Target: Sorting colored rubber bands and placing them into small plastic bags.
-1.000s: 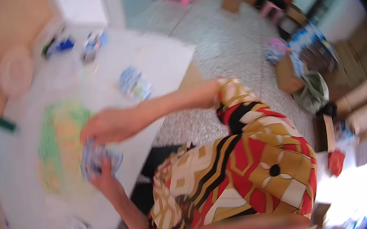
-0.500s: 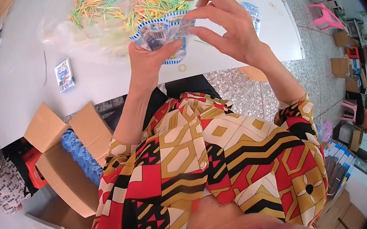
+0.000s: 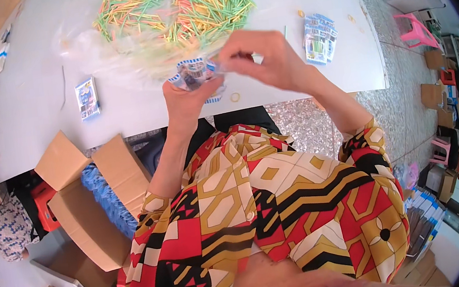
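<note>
My left hand is closed round a small bunch of blue-and-white printed packets, its thumb pressed across their front. They stand tilted above the table's near edge, their striped top edges fanned a little. Close by on the right, my right hand has its fingers curled in, thumb and fingertips at the packets' right edge. Slight blur hides what, if anything, lies between those fingertips. On the table to the right sits an overlapping pile of similar packets. A single packet lies to the left.
Beyond my hands, a large heap of thin green, yellow and orange sticks lies on clear plastic film on the white table. An open cardboard box with blue fluffy material stands below left. Another person is at far left.
My right hand's spread fingers have curled in at the packets' edge. The packets in my left hand sit more bunched together. The view has shifted slightly, showing the right-hand pile in full.
</note>
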Tool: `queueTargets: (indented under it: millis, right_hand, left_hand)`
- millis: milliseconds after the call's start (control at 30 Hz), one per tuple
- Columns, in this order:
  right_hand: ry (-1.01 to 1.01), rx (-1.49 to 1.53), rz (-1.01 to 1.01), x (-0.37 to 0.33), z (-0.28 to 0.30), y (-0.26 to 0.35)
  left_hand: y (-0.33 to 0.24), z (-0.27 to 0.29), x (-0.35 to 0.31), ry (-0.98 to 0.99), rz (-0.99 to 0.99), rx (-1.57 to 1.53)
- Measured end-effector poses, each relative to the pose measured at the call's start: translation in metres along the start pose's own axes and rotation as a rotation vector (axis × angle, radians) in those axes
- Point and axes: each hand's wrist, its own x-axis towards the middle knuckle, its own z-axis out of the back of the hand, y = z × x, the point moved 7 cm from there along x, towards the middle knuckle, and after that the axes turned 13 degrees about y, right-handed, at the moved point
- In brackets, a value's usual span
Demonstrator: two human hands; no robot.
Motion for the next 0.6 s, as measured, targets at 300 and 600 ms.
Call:
queueTargets:
  millis: [300, 600]
  right_hand:
    - [-0.183, -0.341, -0.404, -0.022, 0.088, -0.106]
    - [0.078, -0.649, -0.238, -0.020, 0.040, -0.120]
  left_hand:
    - [-0.029, 0.018, -0.040, -0.065, -0.122, -0.089]
    - [-0.027, 0.008, -0.044, -0.040, -0.127, -0.098]
